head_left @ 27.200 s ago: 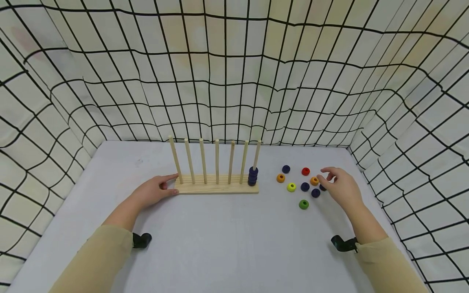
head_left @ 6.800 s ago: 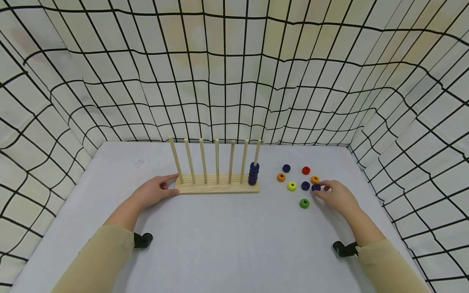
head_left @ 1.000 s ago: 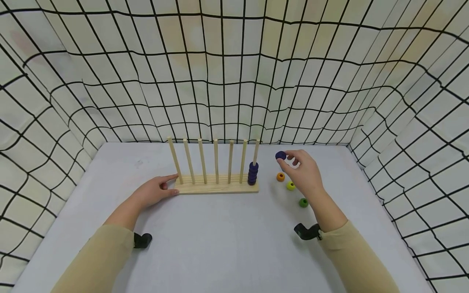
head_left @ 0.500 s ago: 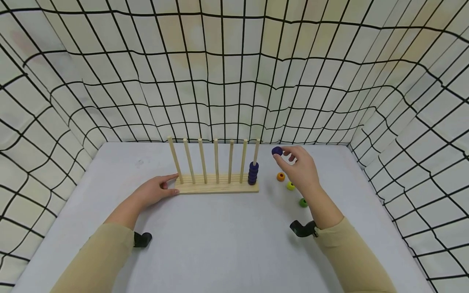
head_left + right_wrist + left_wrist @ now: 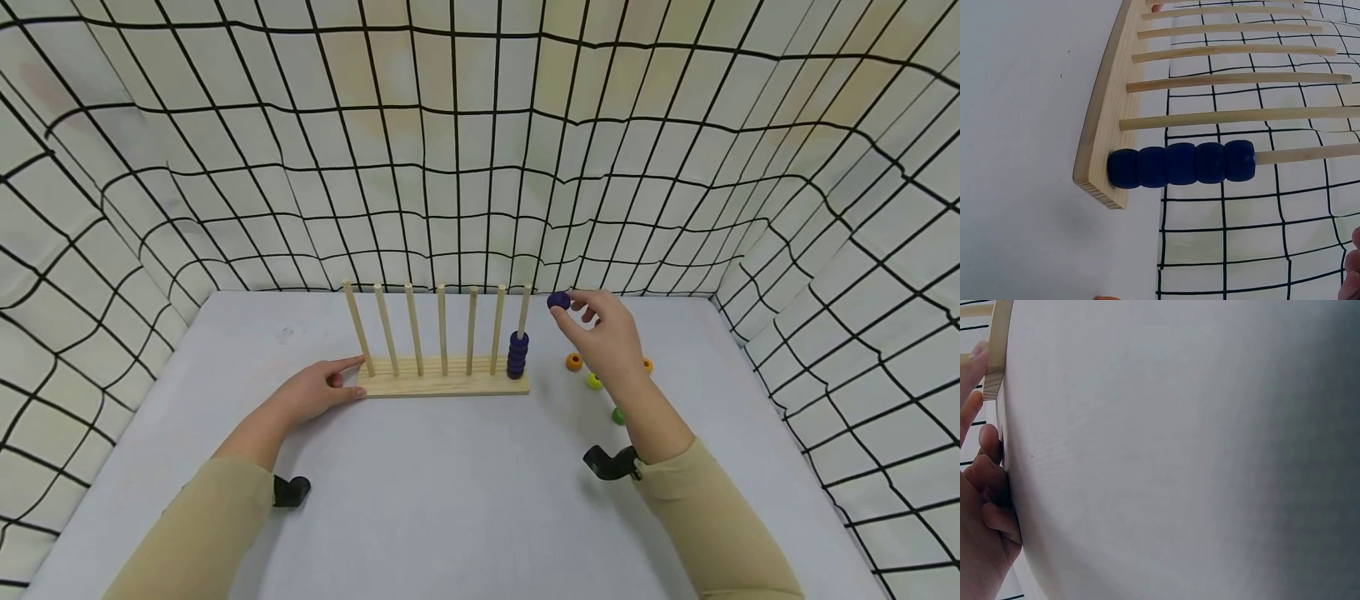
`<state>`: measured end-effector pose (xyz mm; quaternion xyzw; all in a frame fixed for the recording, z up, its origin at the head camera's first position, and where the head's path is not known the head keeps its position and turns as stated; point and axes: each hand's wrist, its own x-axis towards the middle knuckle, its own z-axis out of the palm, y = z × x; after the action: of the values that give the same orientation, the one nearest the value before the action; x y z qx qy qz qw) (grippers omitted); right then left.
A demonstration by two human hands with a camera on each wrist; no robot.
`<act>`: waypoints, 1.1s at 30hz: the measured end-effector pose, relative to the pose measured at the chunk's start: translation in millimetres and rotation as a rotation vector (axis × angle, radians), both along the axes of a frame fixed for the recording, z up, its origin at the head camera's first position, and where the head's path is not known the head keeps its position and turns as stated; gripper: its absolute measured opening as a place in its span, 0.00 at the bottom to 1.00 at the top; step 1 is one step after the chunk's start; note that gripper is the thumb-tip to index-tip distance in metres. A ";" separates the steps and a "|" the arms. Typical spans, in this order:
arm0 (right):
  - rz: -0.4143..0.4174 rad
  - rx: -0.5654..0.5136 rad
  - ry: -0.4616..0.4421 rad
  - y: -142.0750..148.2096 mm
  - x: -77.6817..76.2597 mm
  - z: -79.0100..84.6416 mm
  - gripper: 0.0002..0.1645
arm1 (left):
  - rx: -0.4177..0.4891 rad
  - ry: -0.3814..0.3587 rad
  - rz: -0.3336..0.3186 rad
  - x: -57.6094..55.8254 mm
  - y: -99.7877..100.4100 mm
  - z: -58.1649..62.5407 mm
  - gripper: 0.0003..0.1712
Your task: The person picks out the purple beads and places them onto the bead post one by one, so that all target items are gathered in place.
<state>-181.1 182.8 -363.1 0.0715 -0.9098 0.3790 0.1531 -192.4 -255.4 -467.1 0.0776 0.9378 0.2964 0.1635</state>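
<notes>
A wooden peg stand (image 5: 442,383) with a row of upright pegs sits on the table. My left hand (image 5: 315,390) grips its left end, thumb at the front edge and index finger at the back; the left wrist view shows those fingers at the board's end (image 5: 996,375). On the rightmost peg (image 5: 524,312) is a stack of dark blue beads (image 5: 517,356), large in the right wrist view (image 5: 1180,164). My right hand (image 5: 606,333) pinches another dark blue bead (image 5: 558,301) between thumb and index finger. It is raised, just right of that peg's top and apart from it.
Loose beads lie under and beside my right arm: an orange bead (image 5: 573,362), a yellow bead (image 5: 594,381), a green bead (image 5: 618,416) and a partly hidden second orange bead (image 5: 648,365). Black netting (image 5: 461,171) over pale walls surrounds the back and sides of the table (image 5: 450,500).
Over the last second my right hand has moved left and upward with the bead, nearing the rightmost peg. Since the oldest frame, that peg's stack has grown taller. My left hand keeps its place.
</notes>
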 end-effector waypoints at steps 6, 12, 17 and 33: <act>0.018 -0.041 0.017 -8.1 -1.1 4.5 0.28 | -0.005 0.008 -0.010 -0.4 0.0 0.4 0.44; 0.034 -0.077 0.048 -14.9 -2.6 8.2 0.28 | -0.004 0.008 -0.009 0.2 0.3 1.1 0.43; 0.037 -0.084 0.062 -19.5 -3.2 10.8 0.27 | 0.000 0.006 -0.003 1.0 0.6 1.6 0.44; 0.042 -0.123 0.078 -28.5 -6.3 14.5 0.25 | 0.005 -0.010 0.013 1.4 1.6 1.2 0.44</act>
<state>-187.3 154.4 -348.6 0.0958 -0.8765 0.4342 0.1844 -191.1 -253.8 -465.9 0.0701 0.9366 0.3003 0.1661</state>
